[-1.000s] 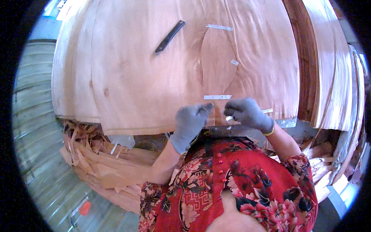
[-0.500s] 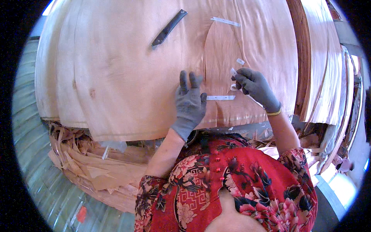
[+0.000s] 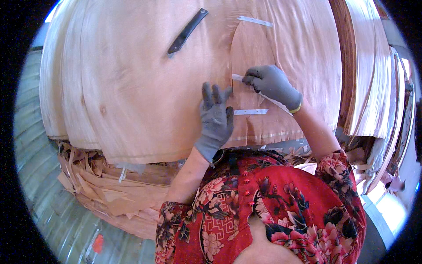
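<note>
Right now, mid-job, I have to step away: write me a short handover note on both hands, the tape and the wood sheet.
Left hand: gloved, flat and open, pressing the wood sheet beside the curved seam.
Right hand: gloved, pinching a white tape strip down across that seam, with loose tape trailing toward the wrist.
Done: one tape piece sits across the top of the seam, another tape piece across it lower down.
Left: the middle strip is not yet pressed flat.
Also: a dark knife lies on the sheet at upper left; wood scraps are piled under the near edge.
</note>
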Action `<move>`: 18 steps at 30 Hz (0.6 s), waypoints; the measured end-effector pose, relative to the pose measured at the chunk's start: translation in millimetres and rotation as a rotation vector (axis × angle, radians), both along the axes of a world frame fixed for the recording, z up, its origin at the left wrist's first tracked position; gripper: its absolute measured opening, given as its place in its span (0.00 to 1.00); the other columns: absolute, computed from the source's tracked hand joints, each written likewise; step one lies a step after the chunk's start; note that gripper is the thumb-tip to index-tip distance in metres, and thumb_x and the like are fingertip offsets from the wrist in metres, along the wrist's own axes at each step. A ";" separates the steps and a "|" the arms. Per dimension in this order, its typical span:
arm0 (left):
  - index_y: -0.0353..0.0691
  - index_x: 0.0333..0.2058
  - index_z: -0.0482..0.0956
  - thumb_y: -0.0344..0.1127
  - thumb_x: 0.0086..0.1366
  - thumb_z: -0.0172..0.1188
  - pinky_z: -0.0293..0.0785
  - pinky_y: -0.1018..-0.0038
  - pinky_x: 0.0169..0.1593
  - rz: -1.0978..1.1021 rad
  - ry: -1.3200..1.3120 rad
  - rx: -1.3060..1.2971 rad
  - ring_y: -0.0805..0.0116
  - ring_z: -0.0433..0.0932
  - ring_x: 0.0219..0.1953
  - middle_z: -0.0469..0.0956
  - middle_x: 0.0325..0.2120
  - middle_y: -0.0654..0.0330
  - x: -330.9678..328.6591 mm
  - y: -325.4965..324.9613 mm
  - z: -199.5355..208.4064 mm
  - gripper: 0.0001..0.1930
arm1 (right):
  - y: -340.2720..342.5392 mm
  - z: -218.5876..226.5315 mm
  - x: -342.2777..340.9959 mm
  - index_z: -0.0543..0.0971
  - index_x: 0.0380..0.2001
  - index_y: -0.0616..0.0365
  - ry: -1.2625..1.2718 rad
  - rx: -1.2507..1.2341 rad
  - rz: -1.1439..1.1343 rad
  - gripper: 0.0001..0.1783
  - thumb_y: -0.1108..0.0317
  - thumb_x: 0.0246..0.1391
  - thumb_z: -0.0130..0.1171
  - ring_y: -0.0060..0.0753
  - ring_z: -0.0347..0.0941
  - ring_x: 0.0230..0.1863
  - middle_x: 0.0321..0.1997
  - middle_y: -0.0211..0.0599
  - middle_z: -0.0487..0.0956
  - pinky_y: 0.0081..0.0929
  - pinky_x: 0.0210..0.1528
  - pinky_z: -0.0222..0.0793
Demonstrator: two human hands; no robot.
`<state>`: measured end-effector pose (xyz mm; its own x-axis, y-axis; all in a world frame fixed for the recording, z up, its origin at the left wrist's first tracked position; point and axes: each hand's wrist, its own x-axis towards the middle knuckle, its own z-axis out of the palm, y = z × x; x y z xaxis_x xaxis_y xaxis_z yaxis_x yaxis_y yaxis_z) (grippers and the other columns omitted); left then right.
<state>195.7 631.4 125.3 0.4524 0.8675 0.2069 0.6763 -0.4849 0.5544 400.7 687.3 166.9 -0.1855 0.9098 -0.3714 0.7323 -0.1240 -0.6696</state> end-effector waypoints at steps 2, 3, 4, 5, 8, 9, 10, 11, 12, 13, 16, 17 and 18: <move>0.31 0.62 0.34 0.28 0.55 0.50 0.48 0.53 0.59 0.053 -0.047 -0.020 0.45 0.37 0.66 0.59 0.58 0.52 1.0 1.5 2.7 0.41 | 2.8 -3.5 1.3 0.78 0.29 0.61 0.123 -0.037 -0.084 0.10 0.66 0.51 0.53 0.24 0.72 0.21 0.21 0.38 0.76 0.24 0.25 0.66; 0.30 0.62 0.34 0.28 0.55 0.50 0.47 0.53 0.59 0.073 -0.068 -0.027 0.44 0.36 0.65 0.59 0.58 0.51 1.9 2.9 4.1 0.41 | 3.4 -4.5 1.5 0.79 0.29 0.60 0.185 -0.056 -0.125 0.10 0.65 0.50 0.54 0.27 0.73 0.21 0.22 0.41 0.77 0.25 0.25 0.67; 0.30 0.62 0.35 0.29 0.55 0.50 0.46 0.53 0.59 0.077 -0.085 -0.030 0.44 0.36 0.65 0.58 0.59 0.50 4.7 6.8 5.9 0.41 | 3.8 -4.2 1.8 0.79 0.30 0.61 0.263 -0.091 -0.187 0.11 0.65 0.50 0.53 0.25 0.73 0.21 0.22 0.40 0.77 0.24 0.25 0.67; 0.29 0.62 0.36 0.29 0.55 0.50 0.46 0.53 0.60 0.074 -0.089 -0.036 0.44 0.36 0.65 0.58 0.59 0.49 6.6 9.8 7.1 0.40 | 4.5 -2.4 1.4 0.79 0.30 0.62 0.338 -0.128 -0.246 0.11 0.65 0.51 0.53 0.24 0.72 0.21 0.22 0.38 0.76 0.24 0.24 0.66; 0.28 0.61 0.38 0.30 0.56 0.51 0.45 0.54 0.61 0.048 -0.083 -0.054 0.44 0.36 0.65 0.59 0.58 0.48 10.7 16.4 8.6 0.40 | 7.3 16.5 -0.6 0.79 0.31 0.65 0.450 -0.260 -0.382 0.12 0.66 0.52 0.52 0.20 0.70 0.21 0.22 0.34 0.76 0.21 0.23 0.66; 0.28 0.61 0.38 0.30 0.56 0.51 0.44 0.54 0.61 0.040 -0.084 -0.058 0.44 0.36 0.65 0.59 0.58 0.47 11.8 17.7 7.6 0.39 | 7.9 21.1 -0.8 0.79 0.32 0.66 0.468 -0.307 -0.422 0.13 0.66 0.52 0.52 0.19 0.69 0.21 0.23 0.32 0.75 0.20 0.23 0.65; 0.28 0.61 0.39 0.30 0.56 0.50 0.44 0.54 0.61 0.040 -0.093 -0.058 0.44 0.36 0.65 0.59 0.58 0.48 11.8 17.6 4.9 0.39 | 7.7 17.3 -0.7 0.79 0.32 0.65 0.477 -0.283 -0.412 0.13 0.65 0.52 0.52 0.19 0.69 0.20 0.22 0.33 0.75 0.20 0.23 0.65; 0.28 0.61 0.40 0.30 0.56 0.50 0.43 0.54 0.61 0.039 -0.098 -0.059 0.44 0.36 0.65 0.59 0.58 0.48 11.8 17.0 2.6 0.38 | 6.5 9.7 -0.2 0.79 0.32 0.64 0.489 -0.261 -0.405 0.13 0.65 0.52 0.52 0.19 0.68 0.19 0.21 0.33 0.75 0.20 0.22 0.65; 0.28 0.61 0.40 0.30 0.56 0.50 0.43 0.54 0.62 0.032 -0.087 -0.038 0.43 0.36 0.65 0.58 0.59 0.48 10.7 16.5 0.3 0.38 | 6.0 3.5 0.4 0.79 0.32 0.64 0.501 -0.238 -0.397 0.13 0.64 0.53 0.52 0.20 0.68 0.18 0.21 0.33 0.75 0.20 0.22 0.65; 0.27 0.61 0.41 0.30 0.56 0.50 0.43 0.54 0.62 0.025 -0.076 -0.017 0.43 0.35 0.65 0.58 0.59 0.48 9.0 15.9 -2.3 0.38 | 7.4 -0.4 -1.7 0.79 0.33 0.64 0.484 -0.211 -0.357 0.13 0.64 0.53 0.52 0.18 0.66 0.17 0.20 0.31 0.73 0.20 0.20 0.63; 0.29 0.60 0.48 0.31 0.57 0.51 0.42 0.55 0.62 0.054 -0.220 -0.028 0.42 0.35 0.65 0.54 0.60 0.49 11.1 14.6 -13.3 0.34 | 13.5 -5.4 -11.5 0.79 0.33 0.64 0.378 -0.139 -0.255 0.14 0.64 0.52 0.53 0.17 0.63 0.15 0.17 0.27 0.71 0.18 0.18 0.59; 0.30 0.60 0.51 0.32 0.57 0.51 0.41 0.55 0.63 0.075 -0.294 -0.044 0.42 0.35 0.65 0.53 0.61 0.49 12.4 15.3 -14.5 0.32 | 15.8 -6.3 -12.5 0.79 0.32 0.65 0.310 -0.125 -0.224 0.14 0.63 0.52 0.53 0.17 0.64 0.15 0.17 0.28 0.71 0.18 0.18 0.59; 0.30 0.59 0.53 0.32 0.58 0.51 0.41 0.55 0.63 0.115 -0.275 -0.058 0.41 0.35 0.65 0.51 0.61 0.47 12.1 15.4 -13.9 0.31 | 17.5 -6.6 -13.4 0.79 0.32 0.65 0.242 -0.111 -0.193 0.14 0.63 0.52 0.53 0.18 0.64 0.15 0.17 0.28 0.71 0.18 0.18 0.60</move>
